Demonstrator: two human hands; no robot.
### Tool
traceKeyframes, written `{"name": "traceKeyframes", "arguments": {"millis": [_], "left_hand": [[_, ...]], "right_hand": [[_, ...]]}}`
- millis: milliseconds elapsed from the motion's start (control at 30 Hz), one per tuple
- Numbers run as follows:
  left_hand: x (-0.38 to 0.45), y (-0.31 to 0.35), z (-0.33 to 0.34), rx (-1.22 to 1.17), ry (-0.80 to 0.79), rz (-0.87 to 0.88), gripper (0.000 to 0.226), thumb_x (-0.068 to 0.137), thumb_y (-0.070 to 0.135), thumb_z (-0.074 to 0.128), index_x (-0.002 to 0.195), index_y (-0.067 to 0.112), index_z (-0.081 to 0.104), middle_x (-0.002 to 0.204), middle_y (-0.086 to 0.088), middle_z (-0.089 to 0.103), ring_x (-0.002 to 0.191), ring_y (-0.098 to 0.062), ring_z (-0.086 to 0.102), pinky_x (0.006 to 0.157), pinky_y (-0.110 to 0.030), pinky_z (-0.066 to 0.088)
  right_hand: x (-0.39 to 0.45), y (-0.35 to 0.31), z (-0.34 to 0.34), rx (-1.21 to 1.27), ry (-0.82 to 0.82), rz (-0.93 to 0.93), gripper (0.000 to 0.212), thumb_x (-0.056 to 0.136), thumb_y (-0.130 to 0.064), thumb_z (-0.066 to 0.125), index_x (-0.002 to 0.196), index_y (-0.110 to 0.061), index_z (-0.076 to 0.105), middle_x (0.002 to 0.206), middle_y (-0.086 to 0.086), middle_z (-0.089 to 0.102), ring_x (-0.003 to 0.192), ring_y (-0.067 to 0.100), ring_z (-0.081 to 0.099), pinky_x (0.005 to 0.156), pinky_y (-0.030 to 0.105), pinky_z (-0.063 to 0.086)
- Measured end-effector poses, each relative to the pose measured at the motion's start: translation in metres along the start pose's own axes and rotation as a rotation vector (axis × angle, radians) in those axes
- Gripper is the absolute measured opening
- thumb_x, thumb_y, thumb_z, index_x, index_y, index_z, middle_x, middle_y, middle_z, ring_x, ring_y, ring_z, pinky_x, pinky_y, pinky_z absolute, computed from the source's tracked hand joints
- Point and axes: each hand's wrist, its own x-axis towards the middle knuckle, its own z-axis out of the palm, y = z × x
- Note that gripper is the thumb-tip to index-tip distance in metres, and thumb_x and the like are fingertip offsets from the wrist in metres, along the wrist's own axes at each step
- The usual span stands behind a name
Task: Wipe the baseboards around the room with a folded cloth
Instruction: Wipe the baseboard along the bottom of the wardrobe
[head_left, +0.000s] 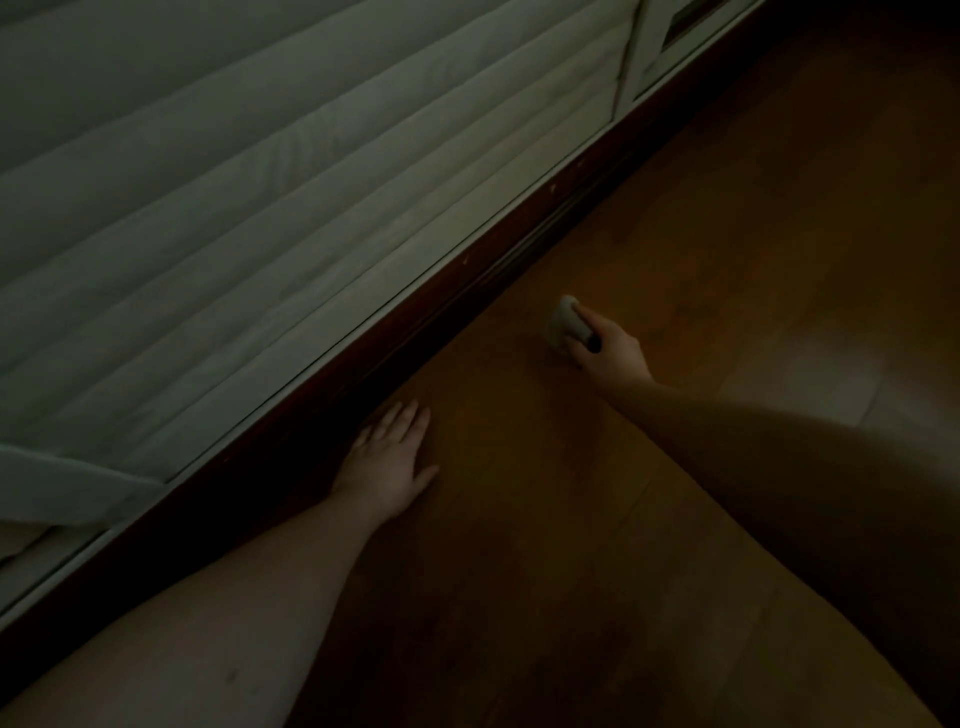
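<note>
The wooden floor (675, 234) carried everything, its brown boards running out from the dark baseboard (467, 270) that met it along the left. The room was dim (a faint pale sheen lay on the boards at the far right). The left hand (387, 460) rested flat on the floor, fingers straight and spread, just beside the baseboard. Further along, the right hand (610, 348) gripped a small folded cloth (563, 325) low over the boards, near the baseboard but apart from it; whether the cloth touched the floor I could not tell.
</note>
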Motion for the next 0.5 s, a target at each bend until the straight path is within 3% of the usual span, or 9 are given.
{"name": "traceKeyframes", "arguments": {"millis": [133, 300, 500], "left_hand": [[0.019, 0.008, -0.018, 0.013, 0.055, 0.026, 0.077, 0.1, 0.054, 0.036, 0.157, 0.022, -0.004, 0.165, 0.005, -0.01, 0.15, -0.013, -0.011, 0.121, -0.04, 0.004], [0.038, 0.03, -0.041, -0.03, 0.123, -0.012, 0.075, 0.1, 0.054, 0.036, 0.157, 0.023, -0.002, 0.165, 0.005, -0.006, 0.151, -0.014, -0.008, 0.121, -0.04, 0.005], [0.061, 0.076, -0.065, -0.034, 0.117, 0.033, 0.076, 0.098, 0.058, 0.037, 0.157, 0.028, -0.001, 0.165, 0.007, -0.004, 0.151, -0.015, -0.004, 0.12, -0.042, 0.008]], "right_hand": [[0.023, 0.005, -0.019, -0.03, -0.017, -0.013, 0.054, 0.098, -0.035, 0.058, 0.149, -0.035, 0.039, 0.149, 0.005, 0.043, 0.127, 0.024, 0.05, 0.09, 0.024, 0.044], [0.042, 0.008, -0.052, -0.188, -0.105, -0.122, 0.052, 0.103, -0.034, 0.048, 0.152, -0.028, 0.033, 0.153, 0.009, 0.037, 0.134, 0.029, 0.043, 0.106, 0.037, 0.039], [0.023, 0.057, -0.083, -0.193, -0.068, -0.277, 0.051, 0.103, -0.036, 0.046, 0.152, -0.034, 0.03, 0.155, 0.002, 0.033, 0.137, 0.015, 0.035, 0.104, 0.024, 0.031]]}}
